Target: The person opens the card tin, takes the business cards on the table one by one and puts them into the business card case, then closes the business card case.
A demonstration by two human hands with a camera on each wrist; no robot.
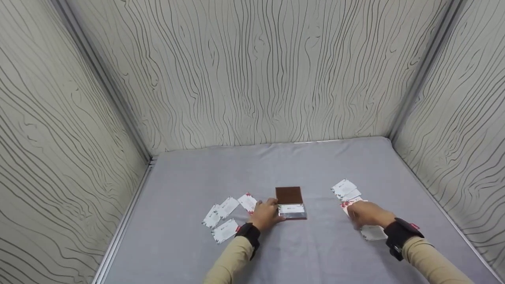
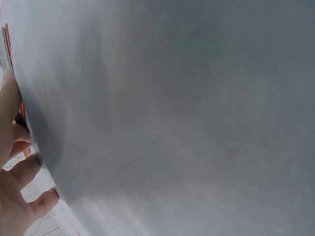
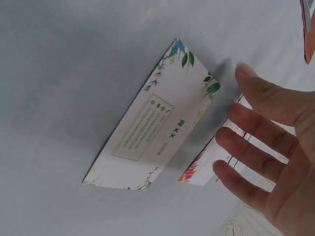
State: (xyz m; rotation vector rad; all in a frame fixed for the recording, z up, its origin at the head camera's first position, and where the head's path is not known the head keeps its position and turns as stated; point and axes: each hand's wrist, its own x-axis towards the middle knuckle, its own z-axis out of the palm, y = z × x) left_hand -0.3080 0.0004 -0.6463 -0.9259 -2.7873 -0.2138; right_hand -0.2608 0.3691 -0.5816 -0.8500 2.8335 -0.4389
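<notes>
A small brown card holder [image 1: 288,194] lies unfolded on the table, a white card [image 1: 291,208] showing in its clear pocket. My left hand [image 1: 265,215] holds the pocket side at its left edge, thumb by the near corner and fingers farther up. In the left wrist view only part of the left hand [image 2: 17,191] and the holder's edge [image 2: 7,46] show. To the right, my right hand [image 1: 369,215] is over a red-flowered card [image 1: 345,205], partly hiding it. The right wrist view has its fingers loosely bent with fingertips at that card [image 3: 202,169], thumb apart.
Nearer than the right hand lies a white card with leafy corners [image 3: 147,132]. Beyond it are overlapping white cards [image 1: 344,187]. Left of the holder lie a red-flowered card [image 1: 247,202] and several white cards [image 1: 225,230]. Patterned panels [image 1: 252,71] enclose the grey cloth-covered table [image 1: 177,185].
</notes>
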